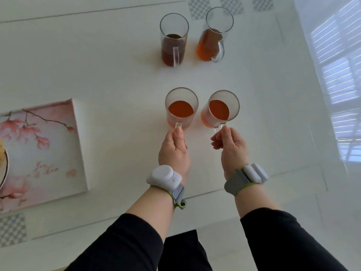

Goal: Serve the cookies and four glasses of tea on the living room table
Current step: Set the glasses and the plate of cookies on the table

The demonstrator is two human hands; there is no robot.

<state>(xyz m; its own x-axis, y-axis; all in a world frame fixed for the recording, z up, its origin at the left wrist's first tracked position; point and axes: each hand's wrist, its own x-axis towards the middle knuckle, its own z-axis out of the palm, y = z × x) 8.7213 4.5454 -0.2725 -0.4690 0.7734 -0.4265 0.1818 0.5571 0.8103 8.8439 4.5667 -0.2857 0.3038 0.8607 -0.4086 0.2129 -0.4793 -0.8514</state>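
Observation:
Four glass mugs of tea stand on the white table (pixel 97 65). Two are far: a dark one (pixel 172 41) and an amber one (pixel 214 36). Two are near, side by side: the left near mug (pixel 180 108) and the right near mug (pixel 221 109). My left hand (pixel 174 149) pinches the handle of the left near mug. My right hand (pixel 229 145) pinches the handle of the right near mug. Both near mugs appear to rest on the table. At the far left edge a sliver of a bowl (pixel 4 167) shows; its contents are cut off.
A pink floral mat (pixel 39 149) lies at the left, under the bowl. Checkered marker squares sit at the table's far edge (pixel 199 7) and near left corner (pixel 12 229). Window light glares across the table's right side (pixel 336 75).

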